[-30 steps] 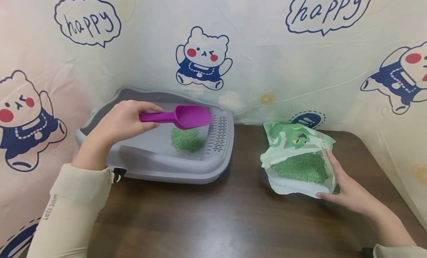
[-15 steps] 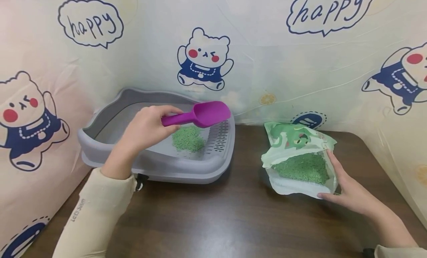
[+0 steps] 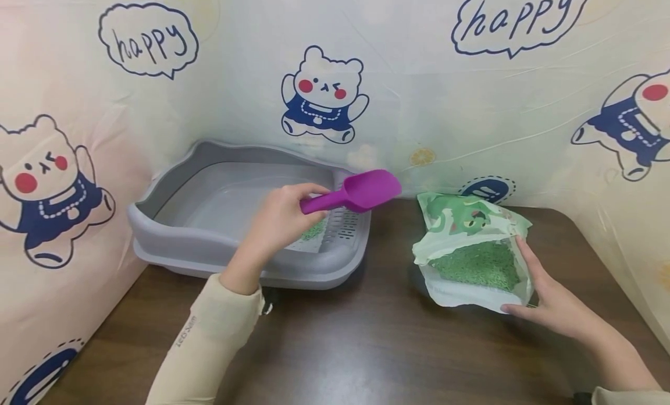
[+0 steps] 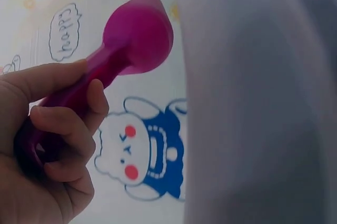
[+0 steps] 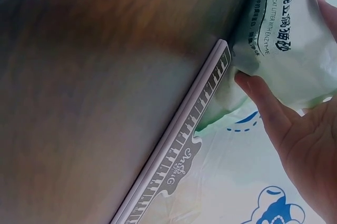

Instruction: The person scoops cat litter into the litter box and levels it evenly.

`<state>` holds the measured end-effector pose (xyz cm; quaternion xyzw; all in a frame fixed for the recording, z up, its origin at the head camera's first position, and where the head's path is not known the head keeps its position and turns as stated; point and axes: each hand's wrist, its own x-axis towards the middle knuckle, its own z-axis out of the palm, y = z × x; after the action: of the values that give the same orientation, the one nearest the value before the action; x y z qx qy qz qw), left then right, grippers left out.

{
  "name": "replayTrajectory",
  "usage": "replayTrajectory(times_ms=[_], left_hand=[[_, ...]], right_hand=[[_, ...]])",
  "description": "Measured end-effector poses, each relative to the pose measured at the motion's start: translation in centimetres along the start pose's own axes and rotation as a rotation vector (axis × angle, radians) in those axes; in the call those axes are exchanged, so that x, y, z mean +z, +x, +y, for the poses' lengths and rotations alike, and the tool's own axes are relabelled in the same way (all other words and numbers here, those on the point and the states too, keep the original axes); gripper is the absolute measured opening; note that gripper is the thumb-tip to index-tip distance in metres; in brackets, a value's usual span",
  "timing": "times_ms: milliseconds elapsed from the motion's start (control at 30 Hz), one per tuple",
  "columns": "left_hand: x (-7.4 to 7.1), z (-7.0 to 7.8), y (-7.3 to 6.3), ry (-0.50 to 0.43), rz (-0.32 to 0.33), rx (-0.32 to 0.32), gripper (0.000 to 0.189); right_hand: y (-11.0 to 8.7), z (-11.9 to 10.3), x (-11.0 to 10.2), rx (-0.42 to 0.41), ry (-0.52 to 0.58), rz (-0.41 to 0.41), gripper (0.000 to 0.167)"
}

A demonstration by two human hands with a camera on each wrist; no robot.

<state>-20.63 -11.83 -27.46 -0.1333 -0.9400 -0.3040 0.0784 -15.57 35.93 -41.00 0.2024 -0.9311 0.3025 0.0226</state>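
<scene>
In the head view my left hand grips the handle of a purple scoop, whose bowl reaches past the right rim of a grey litter box. The left wrist view shows my fingers curled round that handle. Part of a patch of green cat litter shows in the box behind my hand. On the right lies a cat litter bag, its mouth open towards me with green litter inside. My right hand rests on the bag's right side, thumb and forefinger spread straight; its other fingers are mostly hidden.
A dark wooden table carries everything. Printed sheeting with bear drawings stands close behind and at both sides. A slim grey strip with piano keys and the word Music appears near the bag in the right wrist view.
My left hand and the scoop have moved right, from over the litter patch to beyond the box's right rim. The right hand stays at the bag.
</scene>
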Motion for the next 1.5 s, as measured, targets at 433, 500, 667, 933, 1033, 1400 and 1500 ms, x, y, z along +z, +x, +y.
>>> replayTrajectory(times_ms=[433, 500, 667, 933, 1033, 1400, 1500], left_hand=[[5.1, 2.3, 0.1, -0.033, 0.034, -0.008, 0.037], [5.8, 2.7, 0.0, -0.046, 0.032, -0.022, 0.037], [7.4, 3.6, -0.6, -0.084, 0.029, -0.057, 0.036], [9.7, 3.7, -0.9, -0.011, 0.037, -0.025, 0.034], [10.3, 3.6, -0.8, 0.03, 0.036, -0.007, 0.033], [11.6, 4.4, -0.6, 0.077, -0.009, 0.0, 0.028], [11.7, 4.5, -0.6, 0.069, -0.026, 0.01, 0.026]], right_hand=[[-0.1, 0.1, 0.0, -0.004, -0.027, 0.009, 0.133], [-0.1, 0.0, 0.0, 0.001, -0.032, 0.005, 0.133], [-0.1, 0.1, 0.0, 0.0, -0.027, 0.007, 0.134], [-0.2, 0.2, 0.2, -0.017, -0.009, 0.015, 0.133], [-0.2, 0.2, 0.2, -0.019, -0.012, 0.016, 0.133], [-0.1, 0.2, 0.1, -0.002, -0.007, 0.006, 0.133], [-0.1, 0.2, 0.2, -0.003, 0.0, 0.002, 0.132]])
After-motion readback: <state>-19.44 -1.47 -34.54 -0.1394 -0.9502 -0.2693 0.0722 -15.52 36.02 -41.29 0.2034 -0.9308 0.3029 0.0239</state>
